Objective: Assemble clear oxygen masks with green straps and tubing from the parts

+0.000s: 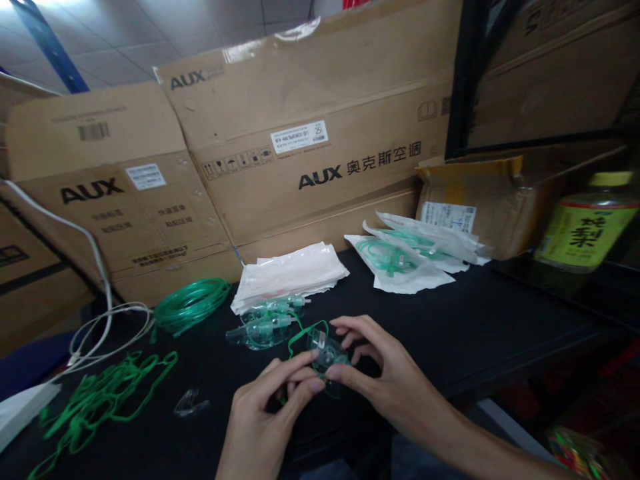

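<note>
Between my two hands, above the near part of the black table, is a clear green-tinted oxygen mask (327,352) with a green elastic strap (296,339) looping off its left side. My left hand (275,407) pinches the mask's lower left edge with thumb and fingertips. From the other side, my right hand (377,360) grips it, thumb on the near rim and fingers curled over the far side. Just beyond, more clear masks (265,330) with pale connectors lie in a small pile. My fingers cover part of the mask's edges.
A stack of white pouches (293,273) lies behind the masks, with filled pouches (395,260) to the right. Coiled green tubing (193,303), green straps (107,390) and small clear pieces (190,403) are at left. Cardboard boxes (310,133) stand behind; a bottle (590,227) is at right.
</note>
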{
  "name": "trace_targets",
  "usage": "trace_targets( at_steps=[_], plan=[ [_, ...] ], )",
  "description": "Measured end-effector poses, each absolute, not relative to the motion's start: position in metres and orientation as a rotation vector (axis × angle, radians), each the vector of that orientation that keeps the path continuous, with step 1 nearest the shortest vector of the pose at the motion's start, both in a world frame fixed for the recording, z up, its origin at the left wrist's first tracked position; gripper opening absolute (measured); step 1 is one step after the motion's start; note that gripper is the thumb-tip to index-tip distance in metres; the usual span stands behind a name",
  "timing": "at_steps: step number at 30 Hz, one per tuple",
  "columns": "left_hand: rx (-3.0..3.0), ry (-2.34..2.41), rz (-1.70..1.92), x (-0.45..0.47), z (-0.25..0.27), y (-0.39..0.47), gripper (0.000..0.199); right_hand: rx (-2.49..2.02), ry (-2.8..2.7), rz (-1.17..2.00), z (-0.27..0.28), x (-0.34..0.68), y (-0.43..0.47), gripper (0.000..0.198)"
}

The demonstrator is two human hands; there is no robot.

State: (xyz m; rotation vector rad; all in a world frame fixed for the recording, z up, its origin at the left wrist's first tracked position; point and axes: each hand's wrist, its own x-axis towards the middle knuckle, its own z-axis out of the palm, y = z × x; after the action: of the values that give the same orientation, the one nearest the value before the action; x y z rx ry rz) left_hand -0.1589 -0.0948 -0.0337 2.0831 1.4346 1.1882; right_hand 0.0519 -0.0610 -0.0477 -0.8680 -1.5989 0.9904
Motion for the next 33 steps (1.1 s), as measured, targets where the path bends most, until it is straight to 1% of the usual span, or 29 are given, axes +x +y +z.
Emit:
trace_targets(
  at_steps=[1,2,5,7,13,15,17,18,19,24,33],
  plan=[
    [2.091,1.436,1.193,-0.159,-0.034,-0.095,0.029,-0.835,-1.595,0.957,-0.048,0.052,-0.062,0.046],
    [2.102,1.430,1.197,-0.159,-0.035,-0.095,0.029,-0.797,-1.607,0.916,-0.049,0.053,-0.063,0.045],
    [2.147,1.387,1.215,-0.157,-0.037,-0.096,0.027,-0.703,-1.698,0.787,-0.049,0.055,-0.066,0.021],
    [2.185,1.373,1.220,-0.156,-0.037,-0.096,0.027,-0.682,-1.738,0.744,-0.050,0.055,-0.067,0.014],
    [2.320,1.348,1.313,-0.152,-0.037,-0.097,0.028,-0.665,-1.734,0.743,-0.053,0.052,-0.065,0.015],
    [2.371,1.355,1.302,-0.151,-0.038,-0.097,0.037,-0.664,-1.737,0.746,-0.052,0.052,-0.065,0.017],
    [2.397,1.380,1.266,-0.149,-0.038,-0.099,0.052,-0.665,-1.750,0.755,-0.051,0.052,-0.065,0.017],
    [2.405,1.391,1.251,-0.148,-0.037,-0.100,0.056,-0.666,-1.758,0.764,-0.050,0.053,-0.066,0.017],
    [2.412,1.399,1.234,-0.147,-0.036,-0.101,0.057,-0.667,-1.766,0.776,-0.049,0.053,-0.067,0.017],
    [2.466,1.358,1.178,-0.145,-0.031,-0.103,0.029,-0.632,-1.808,0.835,-0.045,0.055,-0.071,0.014],
    [2.473,1.396,1.237,-0.144,-0.032,-0.102,0.019,-0.694,-1.850,0.865,-0.041,0.057,-0.074,0.015]
  ],
)
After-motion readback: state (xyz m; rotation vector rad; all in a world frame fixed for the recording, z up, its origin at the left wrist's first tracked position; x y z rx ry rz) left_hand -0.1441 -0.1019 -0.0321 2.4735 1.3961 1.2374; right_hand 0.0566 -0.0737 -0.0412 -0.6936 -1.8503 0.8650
